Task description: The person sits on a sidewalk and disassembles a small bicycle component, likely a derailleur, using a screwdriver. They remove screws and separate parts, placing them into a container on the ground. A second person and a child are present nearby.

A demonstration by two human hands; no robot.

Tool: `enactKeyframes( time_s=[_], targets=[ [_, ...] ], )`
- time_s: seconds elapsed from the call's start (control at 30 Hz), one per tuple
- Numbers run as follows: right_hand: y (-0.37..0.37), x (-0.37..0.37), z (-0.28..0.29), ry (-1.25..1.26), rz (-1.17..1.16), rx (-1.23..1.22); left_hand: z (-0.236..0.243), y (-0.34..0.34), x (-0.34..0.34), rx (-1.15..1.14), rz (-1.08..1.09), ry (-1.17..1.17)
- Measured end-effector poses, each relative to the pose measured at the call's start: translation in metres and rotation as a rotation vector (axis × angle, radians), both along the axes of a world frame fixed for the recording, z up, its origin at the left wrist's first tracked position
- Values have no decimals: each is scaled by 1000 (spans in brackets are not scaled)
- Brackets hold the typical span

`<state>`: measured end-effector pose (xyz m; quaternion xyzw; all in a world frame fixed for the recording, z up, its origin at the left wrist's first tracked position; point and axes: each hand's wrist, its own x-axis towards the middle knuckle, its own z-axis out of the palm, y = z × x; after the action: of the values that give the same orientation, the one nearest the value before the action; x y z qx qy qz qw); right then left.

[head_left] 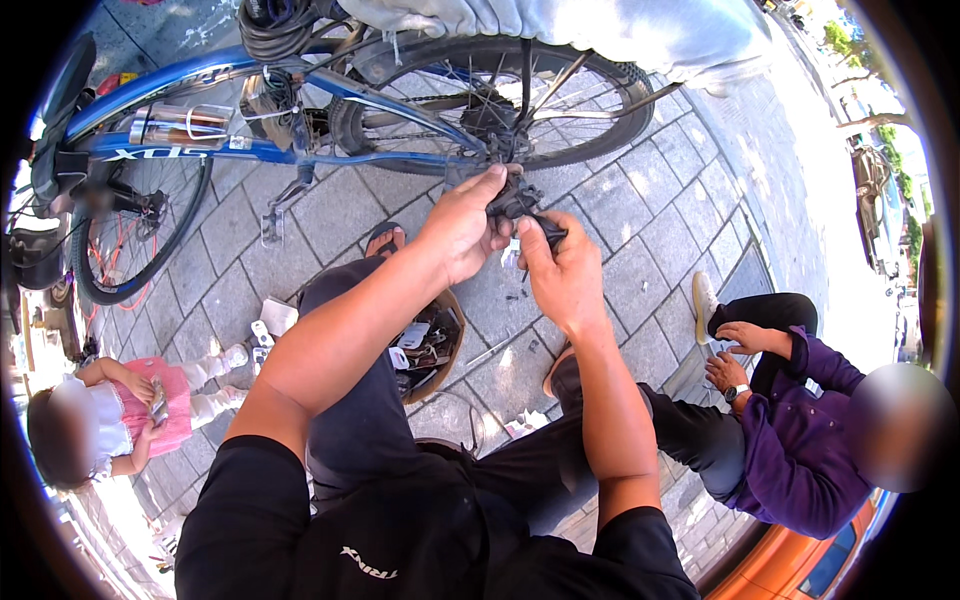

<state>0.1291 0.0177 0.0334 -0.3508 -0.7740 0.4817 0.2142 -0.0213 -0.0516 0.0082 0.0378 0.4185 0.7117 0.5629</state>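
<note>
Single head-worn fisheye view, steeply downward, close above the hands [515, 245]

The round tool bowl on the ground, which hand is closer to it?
Left. The left hand is up and just right of the tool bowl, gripping the black bike part. The right hand sits farther right, also on that part.

— Count, bicycles? One blue-framed metal bicycle [300, 150] lying on the grey paving; two spoked black-tyred wheels, rear [600, 110], front [130, 250].

— Hands on the work? Two bare hands, left [462, 225] and right [565, 275], on one small black metal bicycle part [520, 205].

— Containers? One round brown bowl of small tools [435, 345].

— Bystanders? Two: one crouching person in a purple top [800, 450], one child in a pink skirt [130, 415].

— Footwear? One sandalled foot [385, 240], one pale shoe [705, 300]
</note>
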Motion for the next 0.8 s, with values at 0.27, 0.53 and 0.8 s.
enactKeyframes(
  time_s=[0.27, 0.53, 0.8],
  targets=[
    [-1, 0, 3, -52, -20, 2, -4, 0, -3, 8, -14, -71],
    [18, 14, 10, 193, 19, -188, 0, -5, -6, 1, -13, 96],
    [49, 22, -3, 235, 104, -290, 7, -38, -18, -74, -286, 380]
  ],
)
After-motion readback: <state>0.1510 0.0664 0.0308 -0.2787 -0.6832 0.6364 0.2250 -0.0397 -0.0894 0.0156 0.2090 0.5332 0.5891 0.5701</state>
